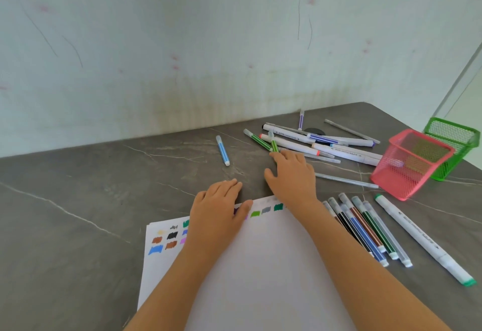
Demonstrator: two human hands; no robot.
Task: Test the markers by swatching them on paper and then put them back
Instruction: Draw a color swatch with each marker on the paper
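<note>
Fingers (276,155) of right hand (292,174) touch light-green marker (273,145) lying lengthwise toward wall (234,43).

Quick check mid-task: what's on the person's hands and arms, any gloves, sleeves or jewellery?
Nothing worn shows: left hand and right hand are ungloved, with no rings visible, and both forearms are bare to the frame's edge, without sleeves, watch or bracelet.

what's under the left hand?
The swatch paper: the left hand rests across its top edge. A purple swatch peeks out beside the thumb; any swatches beneath the palm are hidden.
</note>
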